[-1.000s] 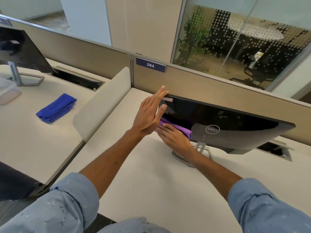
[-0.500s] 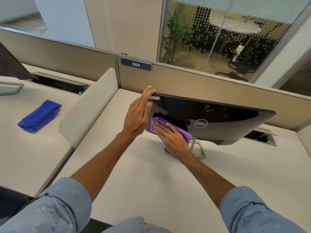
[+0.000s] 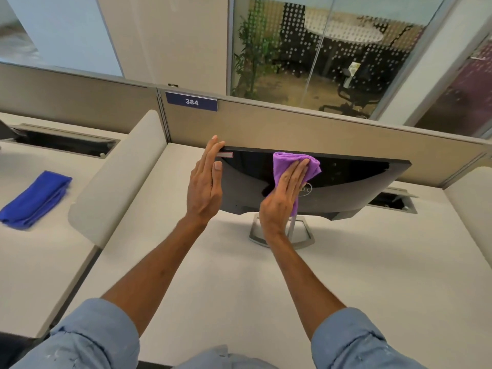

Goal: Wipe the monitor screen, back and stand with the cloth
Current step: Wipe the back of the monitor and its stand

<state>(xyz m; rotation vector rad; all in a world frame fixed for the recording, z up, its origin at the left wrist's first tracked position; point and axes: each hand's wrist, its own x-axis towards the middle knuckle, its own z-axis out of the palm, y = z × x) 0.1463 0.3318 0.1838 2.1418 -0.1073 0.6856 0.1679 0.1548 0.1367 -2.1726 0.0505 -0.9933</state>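
Straight-fingered left hand (image 3: 205,190) steadies the glossy black monitor (image 3: 346,193) at nine o'clock (against swivelling); flat right hand (image 3: 282,201) presses folded purple cloth (image 3: 290,162) onto it.

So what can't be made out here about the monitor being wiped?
Head view, the only one:
Black monitor: only its back shows; the screen faces away.
Round logo on its back: half covered by the right hand and purple folded cloth.
Silver metal stand: partly behind the right wrist.
Dust or smudges: too small to tell.
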